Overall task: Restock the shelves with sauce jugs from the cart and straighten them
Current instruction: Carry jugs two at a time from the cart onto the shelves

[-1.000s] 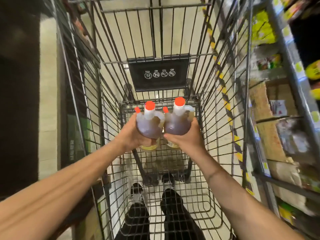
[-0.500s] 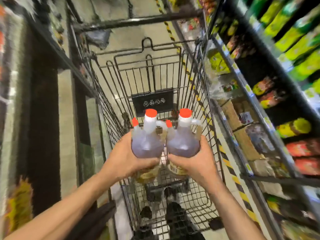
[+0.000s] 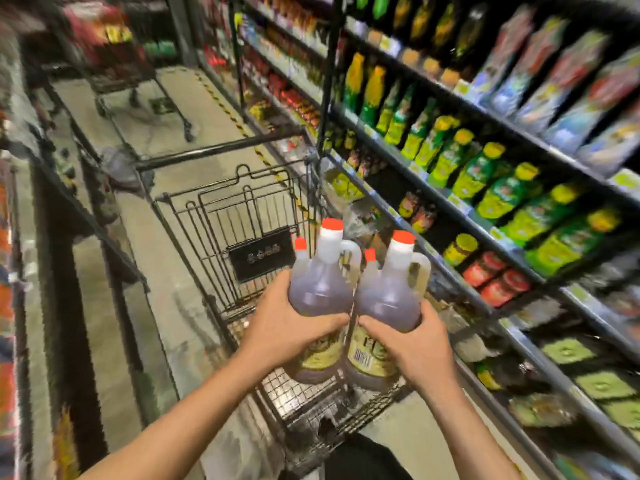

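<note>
Blurred shelf aisle (image 3: 450, 202), wire cart (image 3: 242, 209); hands (image 3: 291, 330) (image 3: 412, 344) gripping round, red-capped plastic jugs (image 3: 320, 289) (image 3: 389, 299).

Both hands now carry the jugs higher and off to the right, clear of the cart basket (image 3: 242, 216) and nearer the shelves (image 3: 460, 209). The left hand (image 3: 287, 327) grips the left jug (image 3: 320, 292); the right hand (image 3: 408, 344) grips the right jug (image 3: 389, 299), and they tilt slightly rightward.
</note>
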Motion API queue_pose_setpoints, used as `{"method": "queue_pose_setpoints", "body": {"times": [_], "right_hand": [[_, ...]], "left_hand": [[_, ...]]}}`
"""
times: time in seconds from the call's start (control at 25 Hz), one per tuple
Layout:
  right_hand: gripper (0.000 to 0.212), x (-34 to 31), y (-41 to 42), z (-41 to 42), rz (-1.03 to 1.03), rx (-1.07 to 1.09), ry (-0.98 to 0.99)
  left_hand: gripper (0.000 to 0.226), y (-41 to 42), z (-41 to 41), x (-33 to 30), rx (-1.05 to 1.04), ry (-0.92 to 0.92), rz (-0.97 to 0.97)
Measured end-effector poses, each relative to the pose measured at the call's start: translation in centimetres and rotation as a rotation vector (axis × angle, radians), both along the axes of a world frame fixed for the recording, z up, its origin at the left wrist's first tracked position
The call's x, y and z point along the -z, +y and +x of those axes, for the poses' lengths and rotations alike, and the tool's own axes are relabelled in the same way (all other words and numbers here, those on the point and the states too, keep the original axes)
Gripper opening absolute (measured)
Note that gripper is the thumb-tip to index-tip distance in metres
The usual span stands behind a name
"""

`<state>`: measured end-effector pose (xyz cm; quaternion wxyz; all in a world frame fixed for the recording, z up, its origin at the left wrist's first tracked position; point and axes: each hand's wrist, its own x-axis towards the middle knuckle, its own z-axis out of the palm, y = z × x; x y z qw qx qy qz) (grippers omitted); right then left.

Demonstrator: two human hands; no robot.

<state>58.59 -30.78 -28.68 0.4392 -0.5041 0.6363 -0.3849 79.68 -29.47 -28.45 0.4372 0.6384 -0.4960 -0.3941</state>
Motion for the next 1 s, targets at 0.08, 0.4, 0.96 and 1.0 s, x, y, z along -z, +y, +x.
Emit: {"method": "queue_pose_setpoints", "body": {"times": [0.08, 0.4, 0.96, 1.0], "right_hand": [[0.057, -1.5, 1.2, -2.3, -0.056, 0.071, 0.003], [0.074, -5.1, 5.3, -12.4, -0.14, 0.394, 0.001], [0.064, -7.7, 16.9, -36.9, -0.154, 0.745, 0.117], [0.067, -7.7, 17.7, -38.8, -0.153, 0.761, 0.136]], "left_hand": [[0.069, -0.5, -2.3, -1.2, 0.085, 0.042, -0.016], [0.071, -3.4, -14.1, -5.2, 0.361, 0.074, -0.134], [0.071, 0.3, -43.0, -7.5, 0.782, 0.039, -0.16], [0.071, 0.6, -45.2, -7.4, 0.808, 0.028, -0.178]]}}
